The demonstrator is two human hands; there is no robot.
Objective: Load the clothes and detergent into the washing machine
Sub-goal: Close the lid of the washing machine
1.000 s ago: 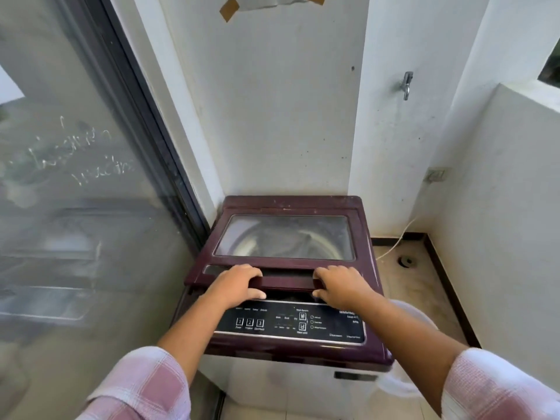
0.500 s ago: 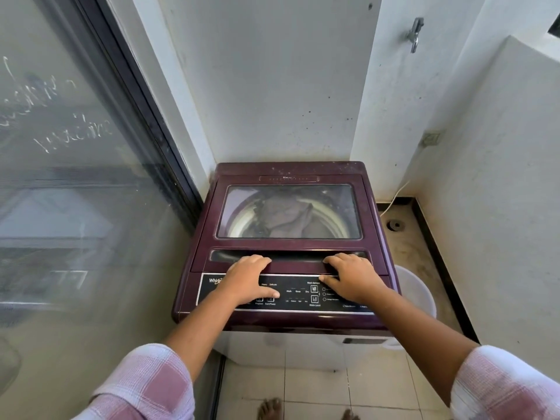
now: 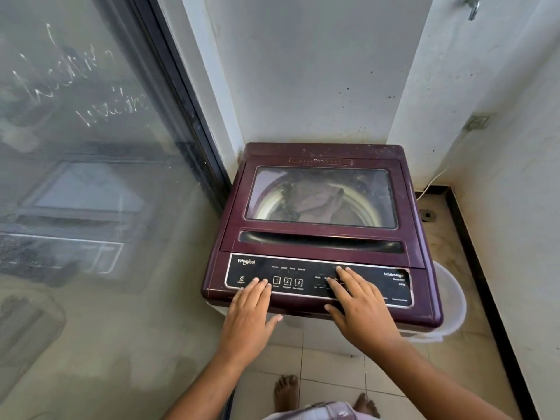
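Note:
A maroon top-loading washing machine stands in the corner with its lid lying flat and shut. Through the lid's window I see brownish clothes inside the drum. My left hand rests flat at the front left of the black control panel, fingertips beside the numbered buttons. My right hand lies flat on the panel's middle, fingers spread. Neither hand holds anything. No detergent is in view.
A glass sliding door fills the left side. White walls close in behind and to the right. A white bucket stands on the tiled floor right of the machine, near a floor drain. My bare feet are below.
The lid went from slightly raised to fully shut. Both hands left the lid handle and slid back onto the control panel. The camera view tilted down.

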